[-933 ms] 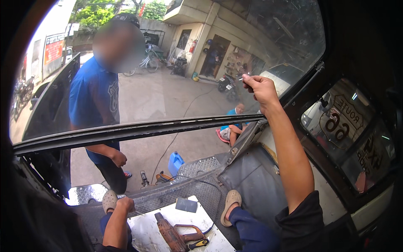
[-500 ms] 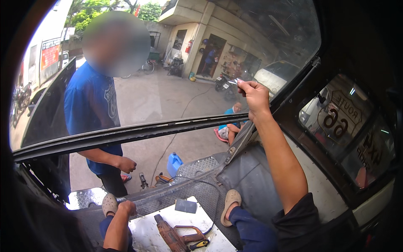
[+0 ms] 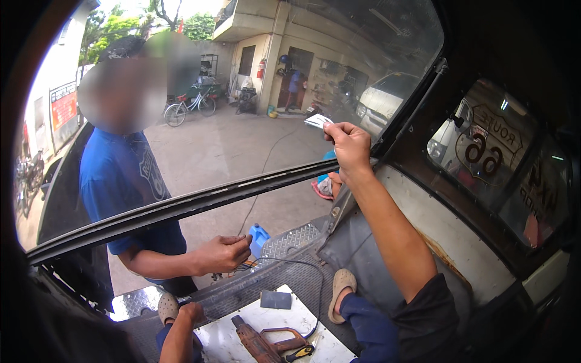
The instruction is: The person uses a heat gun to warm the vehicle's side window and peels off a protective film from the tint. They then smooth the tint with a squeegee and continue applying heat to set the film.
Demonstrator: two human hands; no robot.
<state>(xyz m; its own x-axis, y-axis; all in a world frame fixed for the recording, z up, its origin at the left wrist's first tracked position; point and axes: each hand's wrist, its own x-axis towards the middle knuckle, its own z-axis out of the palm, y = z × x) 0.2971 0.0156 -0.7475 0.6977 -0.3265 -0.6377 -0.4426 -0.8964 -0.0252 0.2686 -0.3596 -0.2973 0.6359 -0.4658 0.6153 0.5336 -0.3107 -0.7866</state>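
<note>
My right hand [image 3: 350, 145] is raised in front of the tinted window pane [image 3: 242, 136], just above its lower frame. Its thumb and fingers pinch a small white flat piece [image 3: 316, 121] with dark lines on it, which looks folded or layered. Low at the left, my left hand [image 3: 192, 313] is closed beside my shoe; what it may hold is hidden. Between my legs a white board [image 3: 224, 330] carries a rusty-brown heat gun [image 3: 260, 342], a dark grey rectangular block [image 3: 276, 299] and a yellow-and-black handled tool [image 3: 300, 353].
A co-worker in a blue shirt [image 3: 115, 175] stands outside, one hand [image 3: 227, 254] held out below the window frame [image 3: 175, 209], fingertips together. A blue jug [image 3: 259, 240] stands by the metal step [image 3: 290, 240]. A black cord [image 3: 319, 281] runs from the heat gun. Another person [image 3: 327, 181] sits outside.
My view has shifted a little. The white piece in my right hand now shows more of its face. The co-worker's hand has come up and forward toward the right. My left hand stays closed.
</note>
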